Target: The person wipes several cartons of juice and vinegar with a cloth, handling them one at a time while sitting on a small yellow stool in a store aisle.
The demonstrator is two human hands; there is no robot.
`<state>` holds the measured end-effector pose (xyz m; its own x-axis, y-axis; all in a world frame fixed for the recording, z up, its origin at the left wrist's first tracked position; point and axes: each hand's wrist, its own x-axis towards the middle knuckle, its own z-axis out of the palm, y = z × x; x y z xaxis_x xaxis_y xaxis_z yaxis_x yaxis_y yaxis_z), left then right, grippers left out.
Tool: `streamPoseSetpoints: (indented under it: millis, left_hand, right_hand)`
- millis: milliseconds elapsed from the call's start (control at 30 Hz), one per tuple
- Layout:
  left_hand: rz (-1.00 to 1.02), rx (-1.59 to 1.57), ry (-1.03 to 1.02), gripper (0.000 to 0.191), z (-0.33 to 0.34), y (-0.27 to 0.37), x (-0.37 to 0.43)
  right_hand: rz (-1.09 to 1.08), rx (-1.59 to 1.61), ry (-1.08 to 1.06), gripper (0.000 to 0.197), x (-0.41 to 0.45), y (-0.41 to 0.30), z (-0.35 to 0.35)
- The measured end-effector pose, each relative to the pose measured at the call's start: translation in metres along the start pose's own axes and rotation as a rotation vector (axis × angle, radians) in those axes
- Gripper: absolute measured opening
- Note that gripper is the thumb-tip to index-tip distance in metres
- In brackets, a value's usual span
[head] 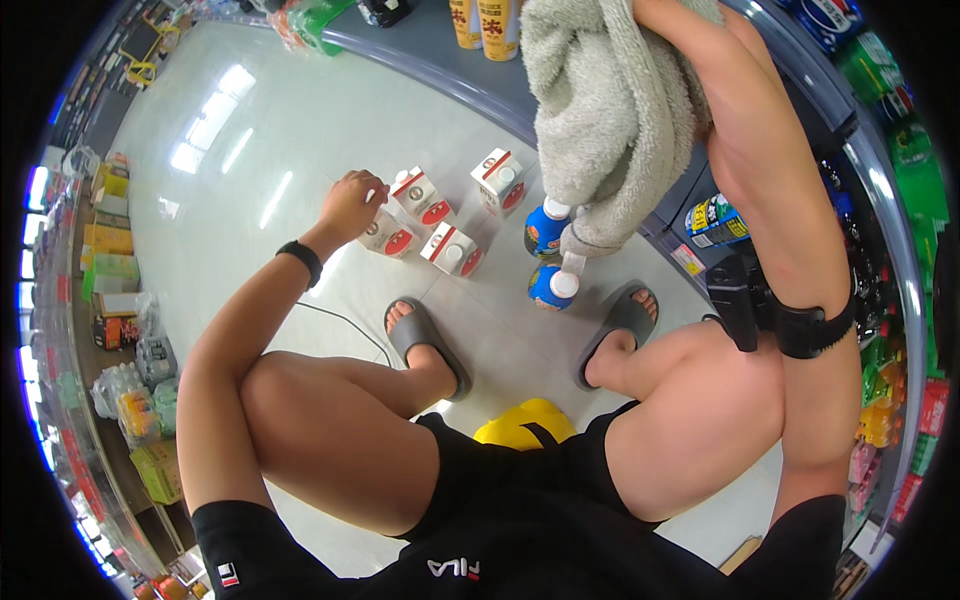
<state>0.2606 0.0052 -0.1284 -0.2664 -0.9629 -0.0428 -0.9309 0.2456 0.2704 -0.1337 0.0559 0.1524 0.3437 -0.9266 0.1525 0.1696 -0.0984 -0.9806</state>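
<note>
My left hand (354, 204), fingers curled, is beside a group of white gable-top cartons with red trim standing on the floor. Its fingertips overlap the rear of one carton (386, 236); whether they grip it I cannot tell. Another carton (497, 180) stands apart, nearer the shelf. My right hand (670, 16), partly hidden at the top edge, is shut on a grey terry towel (600, 105). The towel hangs over the shelf edge. Just below it are two blue bottles with white caps, one (546, 229) behind the other (553, 287).
A grey metal shelf (435, 64) runs along the far side, with two yellow bottles (500, 30) on it. A blue-labelled can or bottle (716, 221) is on the right. A yellow stool-like object (525, 425) lies beneath me. A thin cable (349, 319) crosses the floor. Stocked shelving (112, 390) lines the left.
</note>
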Motion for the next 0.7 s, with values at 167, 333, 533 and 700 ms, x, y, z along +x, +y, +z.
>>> streamPoseSetpoints:
  millis: [167, 333, 533, 700]
  left_hand:
    - [0.594, 0.186, -0.156, 0.021, -0.002, 0.041, 0.004]
    - [0.716, 0.119, -0.225, 0.034, 0.014, 0.079, -0.011]
    - [0.611, -0.058, -0.154, 0.024, 0.014, 0.079, -0.012]
    - [0.489, 0.062, -0.336, 0.026, 0.006, 0.070, -0.006]
  right_hand:
    - [0.061, -0.162, 0.291, 0.029, 0.002, -0.020, 0.016]
    - [-0.138, -0.028, 0.347, 0.027, 0.000, -0.025, 0.004]
    - [-0.405, 0.038, 0.305, 0.027, -0.001, -0.028, -0.017]
    - [-0.447, -0.016, 0.345, 0.025, 0.001, -0.026, -0.019]
